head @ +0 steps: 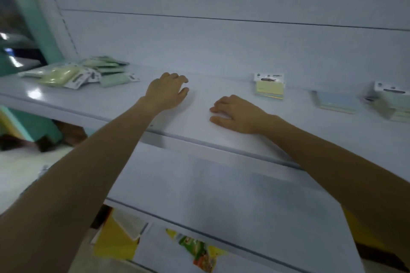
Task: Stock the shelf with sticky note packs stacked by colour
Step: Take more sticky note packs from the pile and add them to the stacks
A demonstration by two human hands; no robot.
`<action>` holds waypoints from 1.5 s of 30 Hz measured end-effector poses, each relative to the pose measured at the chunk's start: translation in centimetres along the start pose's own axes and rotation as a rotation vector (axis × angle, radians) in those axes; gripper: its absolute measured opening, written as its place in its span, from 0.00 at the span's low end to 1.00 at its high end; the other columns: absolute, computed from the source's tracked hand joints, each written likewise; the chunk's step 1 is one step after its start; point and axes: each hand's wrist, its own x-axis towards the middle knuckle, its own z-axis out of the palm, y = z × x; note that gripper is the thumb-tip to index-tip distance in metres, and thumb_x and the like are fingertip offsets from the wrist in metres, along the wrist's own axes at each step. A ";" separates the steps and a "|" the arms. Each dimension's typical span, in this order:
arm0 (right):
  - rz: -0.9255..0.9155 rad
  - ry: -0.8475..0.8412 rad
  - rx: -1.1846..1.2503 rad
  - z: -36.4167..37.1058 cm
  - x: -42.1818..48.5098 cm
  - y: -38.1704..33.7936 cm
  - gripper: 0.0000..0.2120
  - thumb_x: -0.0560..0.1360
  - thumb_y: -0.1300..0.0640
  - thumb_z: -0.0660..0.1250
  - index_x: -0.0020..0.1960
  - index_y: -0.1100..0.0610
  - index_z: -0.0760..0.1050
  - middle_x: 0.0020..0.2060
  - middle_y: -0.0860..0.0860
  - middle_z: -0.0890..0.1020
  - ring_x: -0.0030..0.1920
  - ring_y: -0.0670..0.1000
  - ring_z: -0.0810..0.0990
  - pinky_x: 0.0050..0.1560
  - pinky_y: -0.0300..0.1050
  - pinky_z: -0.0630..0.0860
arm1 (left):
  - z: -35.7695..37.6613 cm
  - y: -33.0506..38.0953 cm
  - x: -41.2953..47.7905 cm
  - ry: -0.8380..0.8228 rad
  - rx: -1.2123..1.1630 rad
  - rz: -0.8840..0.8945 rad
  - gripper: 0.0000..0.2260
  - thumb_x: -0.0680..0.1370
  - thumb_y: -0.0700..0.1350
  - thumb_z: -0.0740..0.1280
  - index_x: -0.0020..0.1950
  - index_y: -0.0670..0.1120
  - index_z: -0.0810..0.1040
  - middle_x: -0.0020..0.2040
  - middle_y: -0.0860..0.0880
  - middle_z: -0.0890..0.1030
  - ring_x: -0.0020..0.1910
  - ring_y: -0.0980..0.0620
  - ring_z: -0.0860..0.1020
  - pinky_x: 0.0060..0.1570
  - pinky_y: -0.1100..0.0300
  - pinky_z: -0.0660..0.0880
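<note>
The white header cards on the packs carry dark print, too blurred for me to read. My left hand [167, 93] and right hand [235, 115] lie palm down on the shelf [111, 102], near each other, fingers loosely curled, holding nothing, both arms stretched forward. A loose pile [82, 72] of green and yellow packs sits at the shelf's left end. To my right stand a yellow stack [269, 87], a blue stack [335, 101] and a green stack [392, 102].

White shelf [111, 104]: loose pile of green packs [84, 73] at left; yellowish stack [269, 89], bluish stack [336, 102], greenish stack [396, 106] at right.
</note>
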 end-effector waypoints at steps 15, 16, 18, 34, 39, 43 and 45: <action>-0.146 0.050 0.039 2.2 24.0 -14.3 0.20 0.77 0.46 0.57 0.66 0.53 0.69 0.66 0.53 0.71 0.67 0.54 0.68 0.67 0.47 0.65 | -2.8 -25.4 0.3 0.068 0.056 -0.216 0.17 0.80 0.48 0.55 0.68 0.47 0.69 0.67 0.44 0.72 0.67 0.43 0.68 0.62 0.47 0.67; -0.134 0.065 0.059 2.4 25.5 -14.7 0.20 0.77 0.46 0.58 0.66 0.53 0.70 0.66 0.53 0.72 0.66 0.54 0.69 0.67 0.48 0.65 | -2.7 -26.6 0.7 0.076 0.054 -0.223 0.17 0.80 0.48 0.55 0.67 0.47 0.69 0.67 0.44 0.72 0.67 0.43 0.68 0.62 0.47 0.67; -0.099 0.076 0.108 2.8 28.0 -15.2 0.20 0.77 0.46 0.58 0.66 0.53 0.70 0.66 0.53 0.72 0.67 0.54 0.68 0.68 0.49 0.65 | -2.5 -29.0 1.4 0.059 0.059 -0.231 0.17 0.80 0.48 0.56 0.67 0.47 0.70 0.67 0.44 0.72 0.67 0.43 0.68 0.62 0.47 0.67; 0.111 -0.013 0.101 5.2 34.1 -17.9 0.24 0.73 0.42 0.53 0.67 0.47 0.69 0.68 0.54 0.69 0.67 0.56 0.67 0.70 0.49 0.61 | -0.1 -45.0 9.9 -0.117 -0.136 -0.127 0.18 0.80 0.52 0.53 0.65 0.46 0.72 0.65 0.41 0.74 0.60 0.40 0.73 0.61 0.47 0.70; 0.260 0.063 0.205 5.4 34.6 -19.6 0.17 0.76 0.61 0.56 0.62 0.50 0.74 0.62 0.56 0.72 0.62 0.54 0.71 0.65 0.49 0.66 | 1.3 -47.5 11.5 -0.148 -0.193 -0.093 0.16 0.80 0.46 0.56 0.67 0.45 0.71 0.68 0.40 0.71 0.66 0.39 0.70 0.64 0.48 0.68; 0.357 0.193 0.262 5.6 34.1 -20.5 0.17 0.74 0.68 0.56 0.57 0.57 0.77 0.60 0.58 0.76 0.61 0.56 0.72 0.60 0.42 0.65 | 2.5 -48.9 13.0 -0.199 -0.233 -0.079 0.18 0.80 0.49 0.55 0.69 0.47 0.68 0.72 0.43 0.68 0.70 0.41 0.66 0.69 0.49 0.64; 0.401 0.241 0.300 5.5 33.7 -20.8 0.13 0.75 0.66 0.59 0.56 0.60 0.77 0.61 0.58 0.77 0.62 0.55 0.73 0.54 0.34 0.62 | 2.6 -48.8 13.6 -0.269 -0.233 -0.082 0.21 0.81 0.52 0.53 0.72 0.47 0.64 0.75 0.45 0.63 0.73 0.43 0.61 0.72 0.50 0.57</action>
